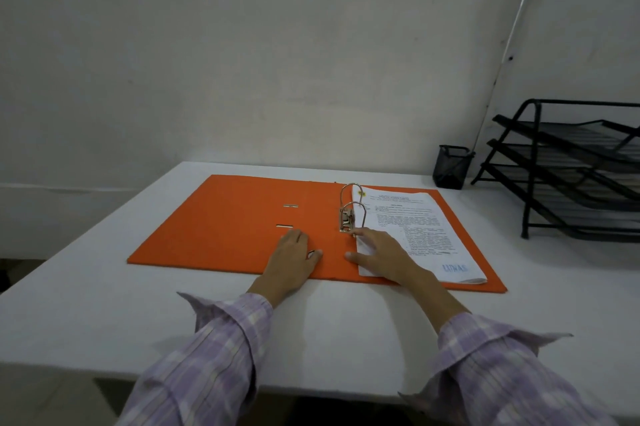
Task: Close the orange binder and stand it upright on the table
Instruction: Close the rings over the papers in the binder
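Observation:
The orange binder lies open and flat on the white table, its inside facing up. Its metal ring mechanism stands near the middle, rings shut. A stack of printed papers sits on the rings over the right half. My left hand rests flat on the orange inside near the spine, fingers together, holding nothing. My right hand lies flat on the lower left part of the papers, its fingertips pointing at the base of the ring mechanism.
A black mesh pen cup stands at the back right. A black three-tier paper tray rack fills the right side of the table. A pale wall runs behind the table's far edge. A thin white rod leans against the wall.

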